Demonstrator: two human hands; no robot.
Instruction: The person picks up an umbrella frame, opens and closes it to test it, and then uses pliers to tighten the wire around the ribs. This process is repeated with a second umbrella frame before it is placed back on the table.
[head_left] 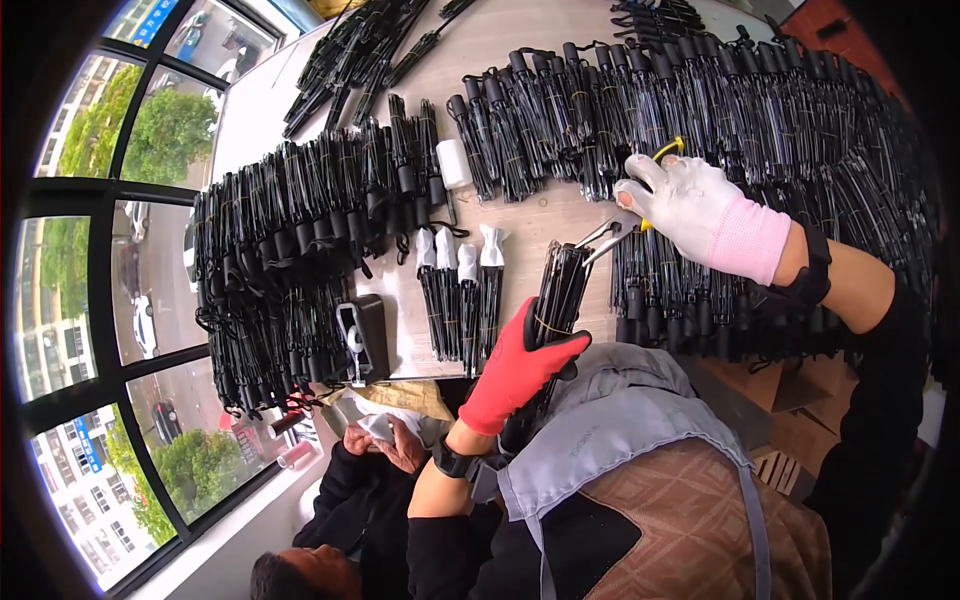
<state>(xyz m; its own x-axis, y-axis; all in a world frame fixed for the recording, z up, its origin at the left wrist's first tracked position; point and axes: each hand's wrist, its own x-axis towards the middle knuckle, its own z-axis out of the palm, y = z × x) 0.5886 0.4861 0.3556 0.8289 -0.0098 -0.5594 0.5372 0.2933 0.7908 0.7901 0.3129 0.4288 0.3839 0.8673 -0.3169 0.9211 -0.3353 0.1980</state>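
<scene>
My left hand (520,368), in a red glove with black parts, is wrapped around a folded umbrella frame (560,285) with black ribs, held upright over the table's near edge. My right hand (685,205) wears a white glove with a pink cuff. It grips yellow-handled pliers (646,226), whose metal jaws look spread and reach the top of the umbrella frame; whether they touch a rib I cannot tell. Left of the frame, several folded umbrella frames (462,300) with white wrapping on their ends lie side by side.
Rows of black umbrella frames (310,190) cover the table's left, and more frames (720,100) fill the right. A white cylinder (453,164) and a black tape dispenser (362,338) stand among them. Another person's hands (390,440) hold something white at lower left, near large windows (150,200).
</scene>
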